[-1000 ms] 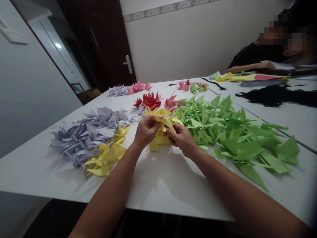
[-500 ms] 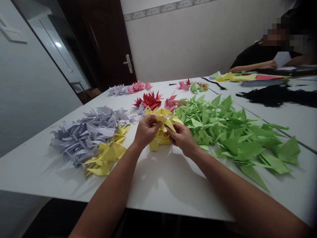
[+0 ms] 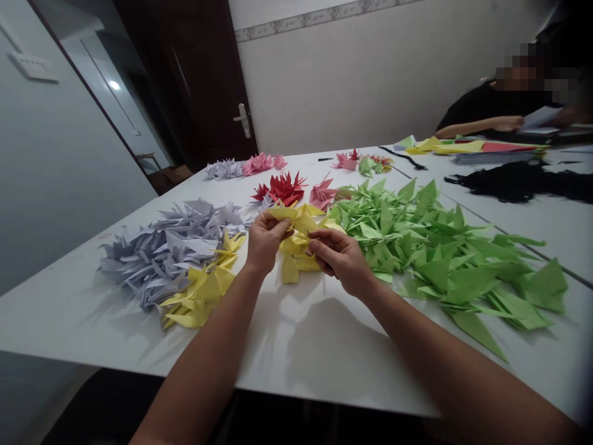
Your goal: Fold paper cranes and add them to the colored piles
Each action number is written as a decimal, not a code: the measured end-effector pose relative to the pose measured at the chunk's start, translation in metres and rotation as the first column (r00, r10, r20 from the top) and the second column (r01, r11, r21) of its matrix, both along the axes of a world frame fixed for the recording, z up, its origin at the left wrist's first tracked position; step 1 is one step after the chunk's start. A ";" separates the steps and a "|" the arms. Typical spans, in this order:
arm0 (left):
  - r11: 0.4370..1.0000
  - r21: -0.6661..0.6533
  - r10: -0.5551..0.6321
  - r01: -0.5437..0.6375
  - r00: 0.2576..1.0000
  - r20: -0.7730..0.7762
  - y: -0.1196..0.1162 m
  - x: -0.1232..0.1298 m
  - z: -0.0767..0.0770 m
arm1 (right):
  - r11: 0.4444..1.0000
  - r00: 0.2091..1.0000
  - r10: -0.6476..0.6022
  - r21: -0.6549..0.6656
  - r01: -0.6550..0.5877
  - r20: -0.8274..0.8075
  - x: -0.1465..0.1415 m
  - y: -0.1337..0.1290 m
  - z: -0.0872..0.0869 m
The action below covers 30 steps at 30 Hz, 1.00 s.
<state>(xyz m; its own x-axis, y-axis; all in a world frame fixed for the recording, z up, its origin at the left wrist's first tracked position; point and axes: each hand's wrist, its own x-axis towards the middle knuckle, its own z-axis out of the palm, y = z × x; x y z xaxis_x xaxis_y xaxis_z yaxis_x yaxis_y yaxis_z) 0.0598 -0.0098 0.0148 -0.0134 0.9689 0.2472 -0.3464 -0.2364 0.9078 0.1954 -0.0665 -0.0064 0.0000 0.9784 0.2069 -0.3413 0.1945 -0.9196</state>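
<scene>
A yellow origami crane (image 3: 303, 221) is held up between my two hands over the middle of the table. My left hand (image 3: 265, 244) pinches its left wing between thumb and fingers. My right hand (image 3: 343, 256) is closed, with thumb and fingertips at the crane's lower right side. Behind and below them lie more yellow folded papers (image 3: 290, 271), partly hidden by the fingers. Beside my left forearm is a small yellow pile (image 3: 199, 296), against a large heap of pale lilac folded cranes (image 3: 167, 253). A broad heap of green cranes (image 3: 430, 241) spreads to the right of my right hand.
Red cranes (image 3: 283, 188) and a pink bunch (image 3: 323, 193) stand just beyond my hands. Smaller lilac and pink piles (image 3: 259, 163) sit at the far edge. Black cords (image 3: 514, 180) and coloured sheets (image 3: 467, 147) lie at right, where another person (image 3: 482, 111) handles white paper.
My left hand has shifted slightly left, and the crane's left wing now stretches out toward it. My hands are a little farther apart. The other person's paper has tilted lower.
</scene>
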 end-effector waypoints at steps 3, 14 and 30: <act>0.982 -0.171 -0.054 0.080 0.987 0.150 -0.001 -0.003 0.011 | 0.997 0.998 0.063 0.044 -0.064 0.007 0.000 -0.003 0.001; 0.819 -0.465 -0.234 0.336 0.935 0.265 -0.016 0.001 0.024 | 0.995 0.998 -0.069 0.072 0.069 -0.012 -0.002 0.001 -0.001; 0.821 -0.407 -0.324 0.401 0.913 0.246 -0.017 0.008 0.018 | 0.996 0.996 -0.075 0.041 0.077 -0.056 -0.001 0.002 -0.003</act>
<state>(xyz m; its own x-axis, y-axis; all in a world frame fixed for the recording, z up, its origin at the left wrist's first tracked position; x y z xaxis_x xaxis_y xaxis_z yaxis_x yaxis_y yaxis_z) 0.0676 -0.0270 0.0331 0.3590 0.9158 -0.1800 -0.4744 0.3451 0.8098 0.1947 -0.0641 -0.0091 0.0865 0.9653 0.2462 -0.3731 0.2606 -0.8904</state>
